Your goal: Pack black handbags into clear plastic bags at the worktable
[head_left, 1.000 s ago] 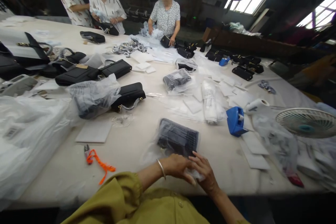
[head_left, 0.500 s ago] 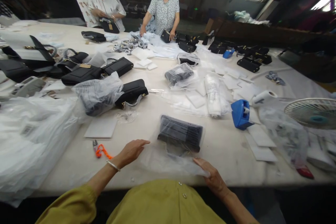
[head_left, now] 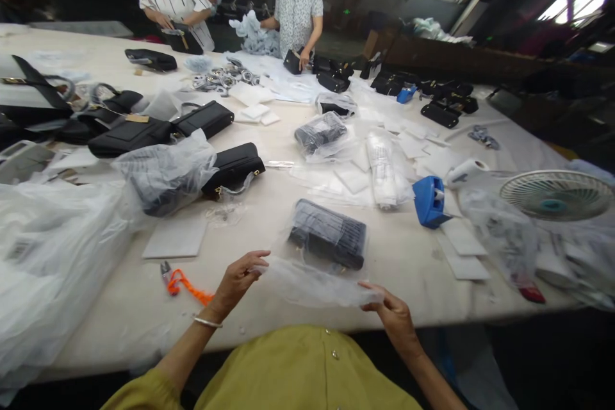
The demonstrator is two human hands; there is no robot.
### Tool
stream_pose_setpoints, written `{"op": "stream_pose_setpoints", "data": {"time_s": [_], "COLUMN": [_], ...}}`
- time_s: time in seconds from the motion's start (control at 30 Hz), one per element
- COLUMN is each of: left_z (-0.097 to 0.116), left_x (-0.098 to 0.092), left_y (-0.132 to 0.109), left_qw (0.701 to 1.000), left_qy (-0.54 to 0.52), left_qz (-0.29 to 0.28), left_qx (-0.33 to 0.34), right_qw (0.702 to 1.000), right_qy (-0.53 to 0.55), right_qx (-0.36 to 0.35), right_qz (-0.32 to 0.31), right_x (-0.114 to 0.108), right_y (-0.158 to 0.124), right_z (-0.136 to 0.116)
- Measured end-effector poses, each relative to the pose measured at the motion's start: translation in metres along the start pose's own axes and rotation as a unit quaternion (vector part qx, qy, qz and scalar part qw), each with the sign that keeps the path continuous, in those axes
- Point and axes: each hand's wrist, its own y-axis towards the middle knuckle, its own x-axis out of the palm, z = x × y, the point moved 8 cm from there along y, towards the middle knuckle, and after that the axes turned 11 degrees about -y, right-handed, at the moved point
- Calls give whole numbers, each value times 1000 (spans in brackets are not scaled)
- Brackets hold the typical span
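Head view: a long white table [head_left: 413, 272] is seen from above, crowded with bags and wrapping. A blue tape dispenser [head_left: 429, 200] stands right of centre and is used here as the reference point. Left of the dispenser and nearer the viewer, a flat clear plastic bag [head_left: 312, 285] is held stretched just above the table edge. Its left end is pinched between thumb and fingertips of the left hand [head_left: 237, 277], closed on the film. Its right corner is gripped in the same closed pinch by the right hand [head_left: 391, 312]. Directly left of the dispenser, just beyond the held bag, a bundle of black pieces [head_left: 328, 241] wrapped in clear film is laid flat. Far left of the dispenser, near the left hand, snips with an orange cord [head_left: 179, 280] are laid, with a white card [head_left: 175, 238] just behind them. A black handbag [head_left: 234, 166] is set left of the dispenser and further back. Right of the dispenser a white fan [head_left: 557, 194] is seen. Well behind the dispenser, at the far table end, black bags are handled by two other people
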Motion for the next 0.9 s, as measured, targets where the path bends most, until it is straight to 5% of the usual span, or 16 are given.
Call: {"op": "stream_pose_setpoints", "data": {"time_s": [0.17,0.37,0.5,0.63,0.77,0.9], "left_z": [7,-7,-11,7,20,18], "left_x": [-3,23,27,19,27,35], "left_y": [33,57,56,55,64,88], "left_qw": [994,984,981,983,988,977], "left_qy": [-37,31,69,77,57,83], "left_qz": [87,155,165,164,143,192], "left_qx": [-62,-86,-70,-10,-6,-36], "right_qw": [985,961,971,982,967,951], "right_qy": [104,117,111,81,111,55], "right_qx": [95,133,123,103,135,150], "right_qz": [96,211,173,138,187,263], "right_x": [-1,-8,-7,-9,-12,-19], "right_y": [1,21,28,25,19,31], "right_z": [14,33,37,33,30,14]}}
